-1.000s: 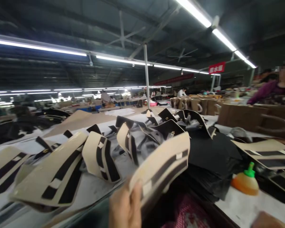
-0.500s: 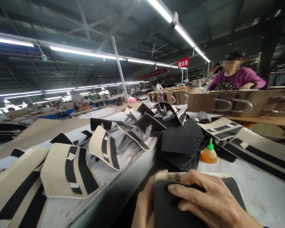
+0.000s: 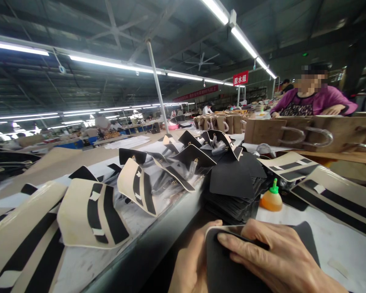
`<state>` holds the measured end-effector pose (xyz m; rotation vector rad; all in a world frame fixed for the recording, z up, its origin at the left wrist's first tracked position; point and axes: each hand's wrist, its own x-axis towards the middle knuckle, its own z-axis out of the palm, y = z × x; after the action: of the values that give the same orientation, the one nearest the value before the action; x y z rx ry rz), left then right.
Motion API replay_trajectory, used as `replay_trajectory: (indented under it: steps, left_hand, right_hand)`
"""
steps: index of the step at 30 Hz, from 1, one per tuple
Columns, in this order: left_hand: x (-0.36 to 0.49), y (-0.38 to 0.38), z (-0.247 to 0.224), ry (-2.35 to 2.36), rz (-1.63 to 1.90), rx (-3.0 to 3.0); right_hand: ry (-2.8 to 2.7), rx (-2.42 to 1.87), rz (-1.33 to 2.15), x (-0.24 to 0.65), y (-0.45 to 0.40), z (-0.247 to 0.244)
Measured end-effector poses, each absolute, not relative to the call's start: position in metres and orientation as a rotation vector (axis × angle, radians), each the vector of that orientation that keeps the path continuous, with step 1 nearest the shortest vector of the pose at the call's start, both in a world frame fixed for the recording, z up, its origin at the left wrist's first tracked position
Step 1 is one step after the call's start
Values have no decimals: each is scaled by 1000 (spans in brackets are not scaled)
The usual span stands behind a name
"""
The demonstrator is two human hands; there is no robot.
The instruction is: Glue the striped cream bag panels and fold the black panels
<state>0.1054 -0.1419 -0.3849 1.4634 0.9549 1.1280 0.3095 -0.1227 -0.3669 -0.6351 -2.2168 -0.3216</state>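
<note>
A black panel with a pale edge [image 3: 228, 268] is at the bottom, right of the middle. My left hand [image 3: 193, 258] grips its left side, thumb along the edge and the other fingers hidden behind it. Across the panel's upper face lies my right hand [image 3: 271, 252], its index finger stretched out and pressing near the top left corner, the other fingers bent together. Just beyond the hands stands a stack of black panels [image 3: 232, 179]. To the right of that stack is a glue bottle with a green tip [image 3: 272, 198].
Cream panels with black strips [image 3: 93, 213] cover the table on the left, and more [image 3: 338, 195] lie at the right. Brown bags with wrapped handles [image 3: 293, 132] stand in a row behind. A person in purple [image 3: 332, 99] is beyond them.
The camera view has shifted slightly, so the scene sits a little further right. The pale strip at the panel's top edge shows less now. My right fingers remain on the panel.
</note>
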Motion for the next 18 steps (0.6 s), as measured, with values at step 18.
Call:
replay_trajectory:
  steps: [18]
  left_hand:
    - [102, -153, -378, 1134, 1145, 1587]
  right_hand:
    - [-2183, -734, -327, 301, -130, -363]
